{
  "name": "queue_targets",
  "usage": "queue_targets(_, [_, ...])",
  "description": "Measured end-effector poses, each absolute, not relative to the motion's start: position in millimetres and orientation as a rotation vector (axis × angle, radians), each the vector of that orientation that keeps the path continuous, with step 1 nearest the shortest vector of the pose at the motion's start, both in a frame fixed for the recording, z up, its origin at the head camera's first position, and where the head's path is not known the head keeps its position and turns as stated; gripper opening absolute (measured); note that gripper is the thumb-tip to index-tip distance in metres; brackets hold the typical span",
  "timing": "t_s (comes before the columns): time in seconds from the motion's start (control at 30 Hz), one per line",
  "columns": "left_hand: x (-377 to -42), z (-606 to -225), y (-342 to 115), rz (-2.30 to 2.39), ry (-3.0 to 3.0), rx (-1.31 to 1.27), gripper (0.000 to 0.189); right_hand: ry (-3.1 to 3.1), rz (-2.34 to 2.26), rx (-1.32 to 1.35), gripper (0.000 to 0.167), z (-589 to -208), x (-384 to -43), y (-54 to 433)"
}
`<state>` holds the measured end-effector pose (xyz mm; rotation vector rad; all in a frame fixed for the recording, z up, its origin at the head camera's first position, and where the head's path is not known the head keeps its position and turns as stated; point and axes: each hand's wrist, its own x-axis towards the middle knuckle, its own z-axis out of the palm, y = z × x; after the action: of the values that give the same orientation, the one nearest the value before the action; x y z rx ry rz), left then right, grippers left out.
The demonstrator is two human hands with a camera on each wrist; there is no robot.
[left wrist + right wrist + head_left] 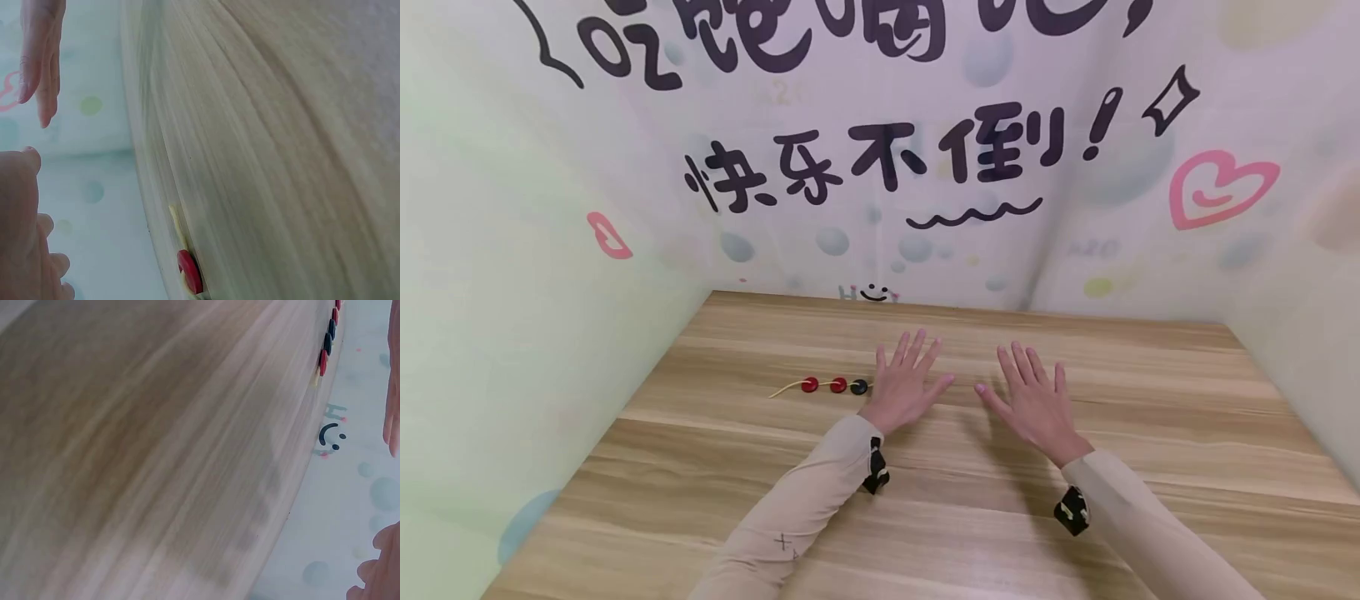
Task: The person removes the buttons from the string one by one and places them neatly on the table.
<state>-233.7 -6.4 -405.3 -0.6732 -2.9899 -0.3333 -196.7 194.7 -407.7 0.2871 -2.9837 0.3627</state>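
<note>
Hovering above the table (pixel 1165 400), the left hand (pixel 904 392) and right hand (pixel 1036 408) have their fingers spread; each grip is wide and holds nothing. The beaded cord (pixel 838 385) lies on the table to the left, partly hidden by the left hand in the head view; the right wrist view shows its red and black beads (pixel 328 344) in a row.

It should be light and limp, the beads hard, smooth and perhaps slippery; whether knots stop them sliding I cannot tell. Nothing looks fragile. A pinch on the pale tail (pixel 786 388) or an end bead's rim seems the surest hold.

On the backdrop (pixel 775 275), the lower writing (pixel 889 162) reads "快乐不倒!"; the top edge cuts the upper line (pixel 775 65), though "吃饱" is legible. An "H" sits beside a smiley face (pixel 874 297). The small mark (pixel 783 542) on the left sleeve is unclear, and no brand can be read.
</note>
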Motion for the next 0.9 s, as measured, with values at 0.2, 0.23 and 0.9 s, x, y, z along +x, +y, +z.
queue_targets(0.2, [-233.4, -404.6, -10.0, -0.347, -2.984, -0.676, 0.062, -2.975, 0.366, 0.281, 0.079, -409.3, -194.3, 196.3])
queue_targets(0.23, [-233.1, -404.3, -11.4, -0.35, -2.981, -0.678, 0.062, -2.973, 0.365, 0.283, 0.079, -409.4, -193.9, 196.3])
queue_targets(0.9, [-235.7, -388.7, -61.9, -0.429, -2.97, -0.608, 0.064, -2.985, 0.471, 0.348, 0.074, -401.6, -189.4, 192.3])
